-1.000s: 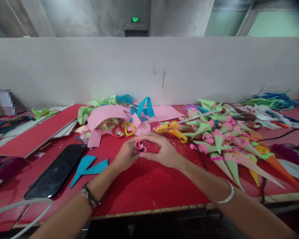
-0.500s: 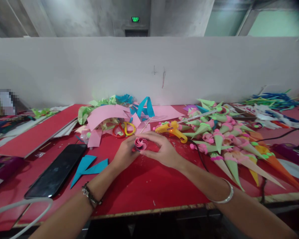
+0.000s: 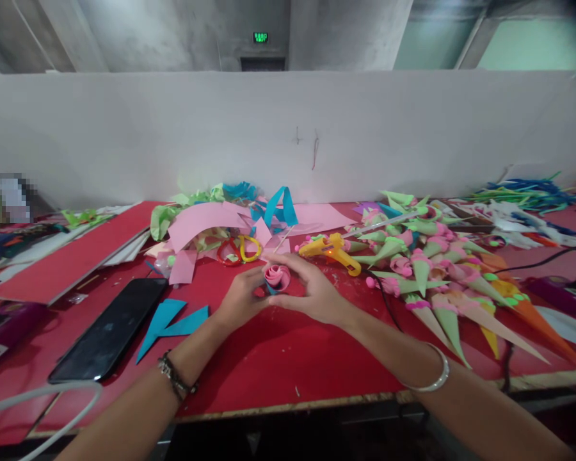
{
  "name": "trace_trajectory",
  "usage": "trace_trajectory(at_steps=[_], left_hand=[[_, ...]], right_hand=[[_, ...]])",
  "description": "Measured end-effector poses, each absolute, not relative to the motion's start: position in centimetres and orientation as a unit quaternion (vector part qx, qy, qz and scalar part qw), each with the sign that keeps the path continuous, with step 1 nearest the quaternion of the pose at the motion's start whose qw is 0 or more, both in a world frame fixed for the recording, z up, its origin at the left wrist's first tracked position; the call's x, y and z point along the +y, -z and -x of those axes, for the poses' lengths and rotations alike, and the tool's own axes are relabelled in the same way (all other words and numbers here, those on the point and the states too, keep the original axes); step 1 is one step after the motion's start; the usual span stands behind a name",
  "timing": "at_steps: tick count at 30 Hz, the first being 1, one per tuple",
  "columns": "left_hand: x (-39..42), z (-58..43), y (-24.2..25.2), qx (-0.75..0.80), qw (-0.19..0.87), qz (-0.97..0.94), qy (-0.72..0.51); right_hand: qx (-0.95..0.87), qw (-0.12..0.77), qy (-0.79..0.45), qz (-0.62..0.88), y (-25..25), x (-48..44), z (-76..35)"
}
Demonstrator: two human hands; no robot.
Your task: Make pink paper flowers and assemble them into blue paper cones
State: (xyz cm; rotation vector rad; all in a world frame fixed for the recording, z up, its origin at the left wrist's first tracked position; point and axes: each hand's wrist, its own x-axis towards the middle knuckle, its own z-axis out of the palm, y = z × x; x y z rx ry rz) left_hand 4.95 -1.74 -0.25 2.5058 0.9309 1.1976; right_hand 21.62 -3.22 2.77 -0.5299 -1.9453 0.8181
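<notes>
Between my two hands sits a pink paper rose (image 3: pixel 277 276) with swirled petals and a blue strip showing at its left side. My left hand (image 3: pixel 244 291) grips it from the left; part of its fingers is hidden behind the flower. My right hand (image 3: pixel 314 288) curls round it from the right, thumb in front and fingers over the far side. Just beyond the right hand lies a yellow hot glue gun (image 3: pixel 333 250). Scissors (image 3: pixel 242 250) with red and yellow handles rest behind the left hand. Blue paper pieces (image 3: pixel 173 323) lie beside my left forearm.
A black phone (image 3: pixel 110 330) lies at left, near a red board (image 3: pixel 77 253). Pink paper sheets (image 3: pixel 208 221) and crumpled green paper are at the back. Several paper cone flowers (image 3: pixel 422 269) are heaped at right. A white partition (image 3: pixel 173 134) stands behind the table.
The rose has shifted slightly right and turned between my fingers, so its blue side shows more. Both hands still hold it; the things on the table have not moved.
</notes>
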Motion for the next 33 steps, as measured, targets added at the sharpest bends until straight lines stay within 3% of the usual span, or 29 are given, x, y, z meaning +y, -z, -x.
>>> trace_trajectory(at_steps=[10,18,33], left_hand=[[-1.88,-5.07,0.22,0.323,0.168,-0.871,-0.330],[-1.88,-5.10,0.24,0.320,0.171,-0.870,-0.335],[-1.25,-5.01,0.03,0.376,0.185,-0.846,-0.329]], right_hand=[[-0.817,0.440,-0.320,0.193,-2.89,-3.31,-21.54],[-0.854,0.385,-0.301,0.177,-3.21,-3.42,-21.62],[-0.833,0.459,-0.215,0.220,-2.86,-3.23,-21.94]])
